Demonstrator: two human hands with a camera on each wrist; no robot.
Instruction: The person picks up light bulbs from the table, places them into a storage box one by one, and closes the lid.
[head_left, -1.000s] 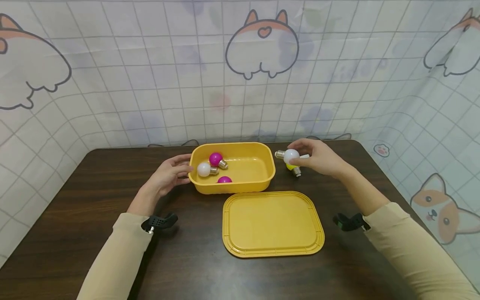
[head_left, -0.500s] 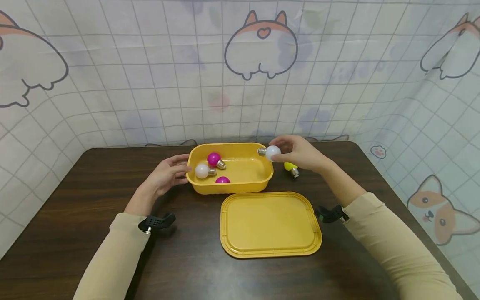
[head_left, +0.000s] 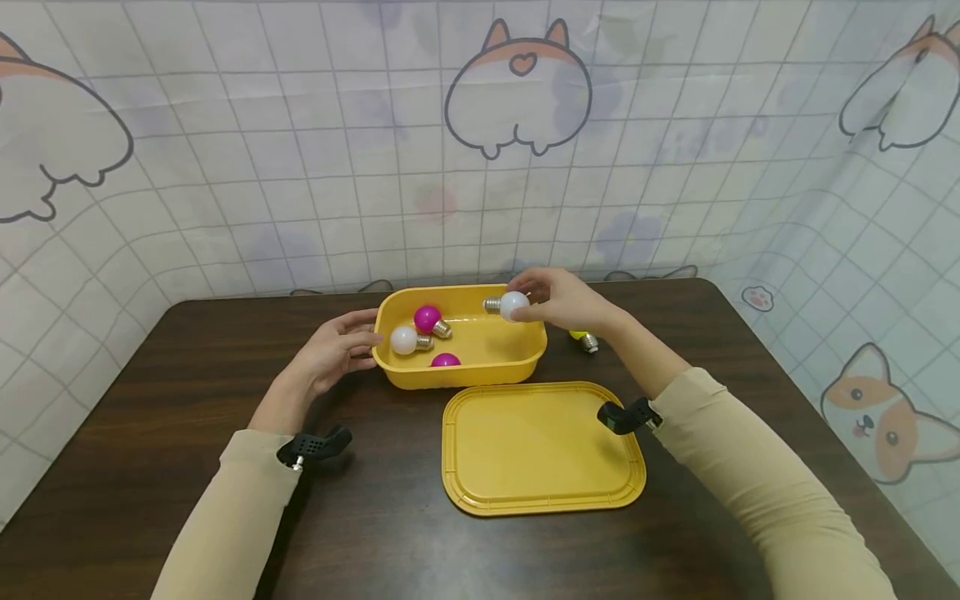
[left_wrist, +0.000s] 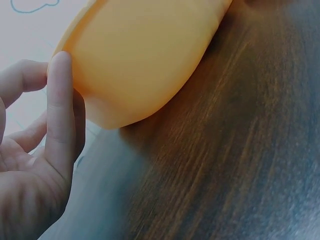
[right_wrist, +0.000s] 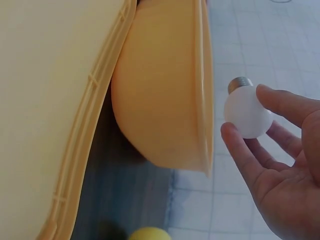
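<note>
My right hand [head_left: 562, 298] pinches a white light bulb [head_left: 514, 306] by its round globe, its metal screw base pointing left, over the right half of the yellow box [head_left: 457, 377]. The right wrist view shows this bulb [right_wrist: 247, 112] between thumb and fingertips, beside the box rim. Inside the box, towards the left, are another white bulb [head_left: 403, 340] and a magenta bulb [head_left: 427, 318]. A second magenta bulb [head_left: 446, 360] is partly hidden behind the front wall. My left hand [head_left: 332, 350] touches the box's left end, its fingers loosely extended at the rim [left_wrist: 65, 47].
A yellow lid [head_left: 543, 450] lies on the dark wooden table [head_left: 375, 517] in front of the box, under my right forearm. Right of the box, a yellow bulb [head_left: 588, 341] is partly covered by my right arm. A patterned cloth [head_left: 300, 167] stands behind the table.
My right hand has carried the white bulb leftward, from beside the yellow bulb to over the box. My left hand has stayed at the box's left end.
</note>
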